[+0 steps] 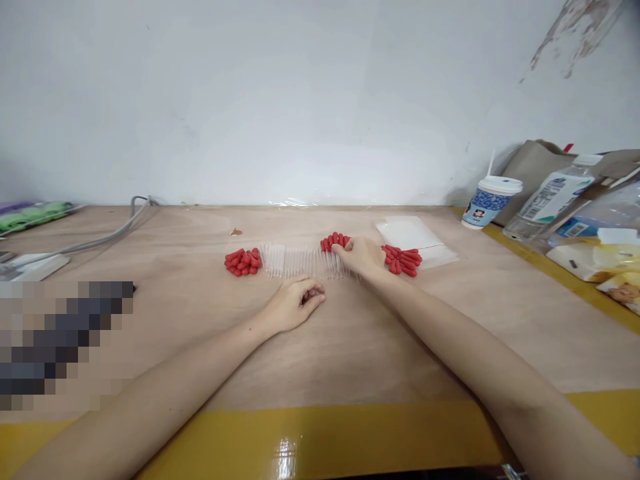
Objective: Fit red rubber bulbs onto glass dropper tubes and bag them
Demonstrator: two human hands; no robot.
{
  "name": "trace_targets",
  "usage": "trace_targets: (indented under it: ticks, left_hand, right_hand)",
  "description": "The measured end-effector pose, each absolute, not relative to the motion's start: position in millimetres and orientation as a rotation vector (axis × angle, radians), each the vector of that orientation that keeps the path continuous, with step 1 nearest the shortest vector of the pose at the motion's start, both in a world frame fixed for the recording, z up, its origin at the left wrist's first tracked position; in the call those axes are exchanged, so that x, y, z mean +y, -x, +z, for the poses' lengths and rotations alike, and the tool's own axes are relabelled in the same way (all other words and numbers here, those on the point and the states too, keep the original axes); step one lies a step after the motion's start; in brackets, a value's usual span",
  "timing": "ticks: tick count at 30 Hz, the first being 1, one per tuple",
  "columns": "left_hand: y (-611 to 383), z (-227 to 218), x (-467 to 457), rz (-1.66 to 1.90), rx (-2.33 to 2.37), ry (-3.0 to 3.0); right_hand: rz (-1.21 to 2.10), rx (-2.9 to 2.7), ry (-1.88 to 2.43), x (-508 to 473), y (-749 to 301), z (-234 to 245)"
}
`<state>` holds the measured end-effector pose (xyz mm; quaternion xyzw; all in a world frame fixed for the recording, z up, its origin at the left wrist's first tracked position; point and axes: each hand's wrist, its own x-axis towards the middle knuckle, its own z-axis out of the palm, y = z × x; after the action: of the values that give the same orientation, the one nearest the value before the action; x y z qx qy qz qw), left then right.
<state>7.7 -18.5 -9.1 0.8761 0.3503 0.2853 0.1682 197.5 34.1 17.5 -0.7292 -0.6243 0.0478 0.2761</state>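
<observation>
My left hand (pixel 295 304) rests on the brown-covered table, its fingers curled in loosely and nothing visible in them. Just beyond it lies a row of thin clear sticks (pixel 290 260), side by side. My right hand (pixel 367 256) reaches to the right end of this row, thumb and fingers closed beside a red cluster (pixel 334 241) of small rounded pieces. What its fingers hold is hidden. A red pile (pixel 243 262) of similar oblong pieces sits at the row's left end. More red oblong pieces (pixel 403 259) lie just right of my right hand.
A white translucent packet (pixel 413 233) lies behind the right pile. At the right stand a paper cup (pixel 491 201) with a straw, a plastic bottle (pixel 555 197) and yellow packaging (pixel 613 257). A grey cable (pixel 113 233) runs along the left. A wall closes off the back.
</observation>
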Motion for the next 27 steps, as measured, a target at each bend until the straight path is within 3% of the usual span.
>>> trace_targets:
  ticks: [8,27]
  left_hand:
    - [-9,-9,-18,0.798,0.995,-2.500]
    - [-9,-11,-17,0.827,0.982,-2.510]
  right_hand:
    - [0.241,-1.625,2.151,34,-261,35]
    - [0.123,-1.826,2.294,32,-235,26]
